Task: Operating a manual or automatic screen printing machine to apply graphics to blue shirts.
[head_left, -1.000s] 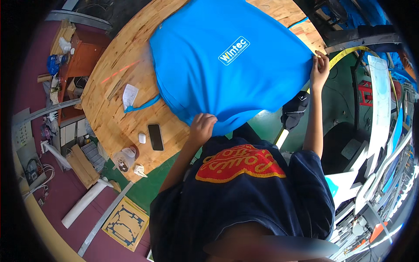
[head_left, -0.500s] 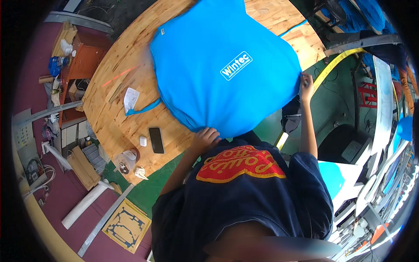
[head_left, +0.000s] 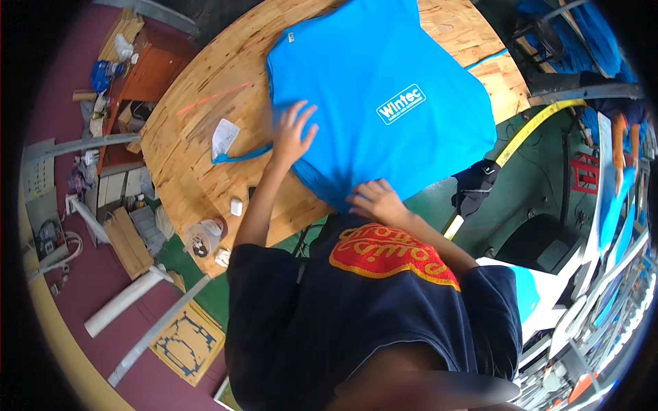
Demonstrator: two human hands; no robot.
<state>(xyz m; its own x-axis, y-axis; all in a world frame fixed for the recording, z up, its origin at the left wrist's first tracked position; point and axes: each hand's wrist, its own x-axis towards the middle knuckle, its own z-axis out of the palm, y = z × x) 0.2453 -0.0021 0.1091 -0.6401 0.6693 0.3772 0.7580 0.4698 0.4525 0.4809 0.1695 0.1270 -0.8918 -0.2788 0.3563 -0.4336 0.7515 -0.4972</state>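
A large bright blue fabric cover with a white printed badge is spread over the wooden table, its near edge drawn up against my body. My right hand is at this near edge, fingers bent onto the cloth where the folds run together; its fingertips are partly hidden. Over the cover's left edge, my left hand has its fingers spread and holds nothing. From that edge a blue cord leads to a slip of white paper. Another blue cord lies past the far right edge.
A white earbud case, a clear plastic cup and a crumpled white scrap sit near the table's left front corner. A dark phone is mostly behind my left forearm. A yellow bar with a black wrap stands at right.
My left hand has let go of the near edge and moved up to the left edge. My right hand has come from the cover's right edge to the near edge.
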